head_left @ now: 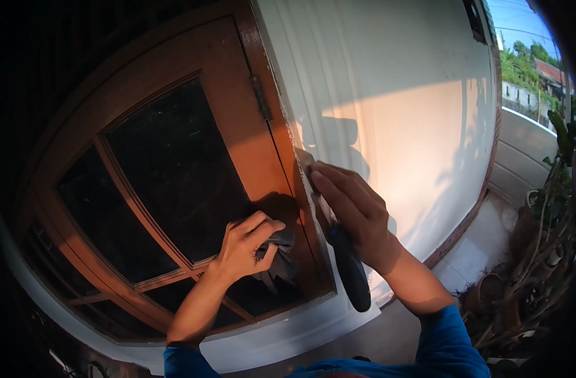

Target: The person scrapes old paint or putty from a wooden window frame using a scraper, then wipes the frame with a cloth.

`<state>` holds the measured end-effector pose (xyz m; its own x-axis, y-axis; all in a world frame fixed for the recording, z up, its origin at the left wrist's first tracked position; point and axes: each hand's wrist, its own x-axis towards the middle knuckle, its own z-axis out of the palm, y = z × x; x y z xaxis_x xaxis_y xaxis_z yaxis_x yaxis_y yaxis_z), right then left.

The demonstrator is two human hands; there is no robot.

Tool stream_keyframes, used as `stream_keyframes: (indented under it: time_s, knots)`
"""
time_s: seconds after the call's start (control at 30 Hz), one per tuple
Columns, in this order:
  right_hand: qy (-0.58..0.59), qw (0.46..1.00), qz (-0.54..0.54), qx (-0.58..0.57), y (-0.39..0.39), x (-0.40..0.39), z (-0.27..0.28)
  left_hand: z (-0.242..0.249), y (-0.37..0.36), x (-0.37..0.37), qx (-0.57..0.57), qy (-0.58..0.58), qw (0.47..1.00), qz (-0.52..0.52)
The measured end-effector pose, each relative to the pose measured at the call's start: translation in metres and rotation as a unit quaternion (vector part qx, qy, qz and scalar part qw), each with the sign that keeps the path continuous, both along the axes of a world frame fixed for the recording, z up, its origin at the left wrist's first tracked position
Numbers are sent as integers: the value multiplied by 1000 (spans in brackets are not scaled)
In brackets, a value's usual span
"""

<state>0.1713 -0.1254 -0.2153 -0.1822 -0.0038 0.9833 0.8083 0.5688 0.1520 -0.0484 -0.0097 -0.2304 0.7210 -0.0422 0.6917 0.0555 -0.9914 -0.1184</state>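
My right hand [357, 205] is closed on a putty knife [352, 271] with a black handle. The tip of its blade [305, 157] meets the seam between the brown wooden frame [272, 94] and the pale wall [414, 126]. Chipped, whitish edges run along that seam. Crumpled in my left hand [247, 242] is a dark grey cloth [279, 258], held in front of the lower right part of the wooden window [174, 170]. Part of the cloth is hidden behind my fingers.
A metal hinge [261, 97] joins the window to its frame. Below runs a white ledge [269, 349]. At right, potted plants [489, 290] with bare stems stand on the tiled floor [464, 261], by a low wall [521, 151].
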Motion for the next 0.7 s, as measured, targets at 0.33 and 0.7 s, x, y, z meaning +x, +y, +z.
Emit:
stream_keyframes:
  time_s: [0.33, 0.7]
  knots:
    - [117, 982, -150, -17, 87, -43, 85, 48, -28, 10, 21, -188, 982, 15]
    - [147, 966, -203, 70, 134, -58, 101, 101, 6, 32, -33, -398, 917, -13]
